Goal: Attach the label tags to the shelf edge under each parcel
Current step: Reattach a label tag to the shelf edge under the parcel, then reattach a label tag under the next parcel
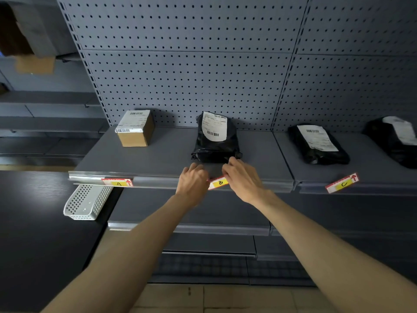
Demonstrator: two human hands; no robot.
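Tag B (219, 183), white and red with a yellow patch, lies tilted against the grey shelf edge (155, 181) below a black bag parcel (215, 138). My left hand (193, 179) pinches its left end and my right hand (241, 177) holds its right end. Tag A (117, 182) sits flat in the edge strip under a cardboard box parcel (135, 128). Tag C (341, 183) rests crooked on the edge below a second black bag (318, 144).
A third black bag (394, 141) lies at the far right. A white plastic mesh basket (86, 202) rests on a dark counter at the lower left. Lower shelves jut out beneath my arms. The pegboard back wall rises behind the parcels.
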